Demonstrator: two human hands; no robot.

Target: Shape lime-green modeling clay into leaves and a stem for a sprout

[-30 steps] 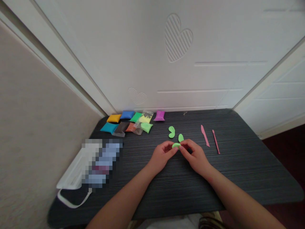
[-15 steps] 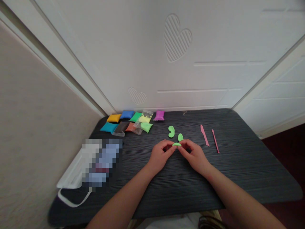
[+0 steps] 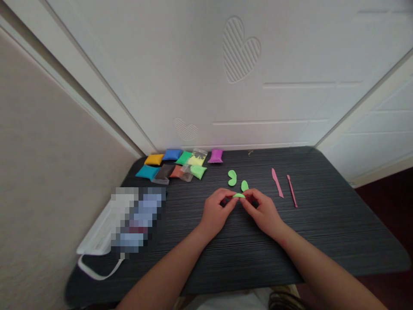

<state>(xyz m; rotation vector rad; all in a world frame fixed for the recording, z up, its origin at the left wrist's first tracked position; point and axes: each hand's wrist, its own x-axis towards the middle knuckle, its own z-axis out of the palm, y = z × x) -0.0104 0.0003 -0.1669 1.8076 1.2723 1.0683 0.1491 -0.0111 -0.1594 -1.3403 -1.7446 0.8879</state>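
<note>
Between my fingertips, just above the dark table, is a small flat piece of light green clay. My left hand pinches its left end, and my right hand pinches the right end. Right behind the fingers lies a green clay oval, its lower part hidden by my right hand. A little farther back and to the left rests a green clay piece with a notch in its left side.
Several packets of coloured clay, a purple one among them, lie at the back left. A pink plastic knife and a thin pink tool lie to the right. At the left are a white face mask and a blurred-out item.
Both hands stay in nearly the same spot with the green clay still pinched between them. The thumbs have shifted very slightly; the other things have not moved.
</note>
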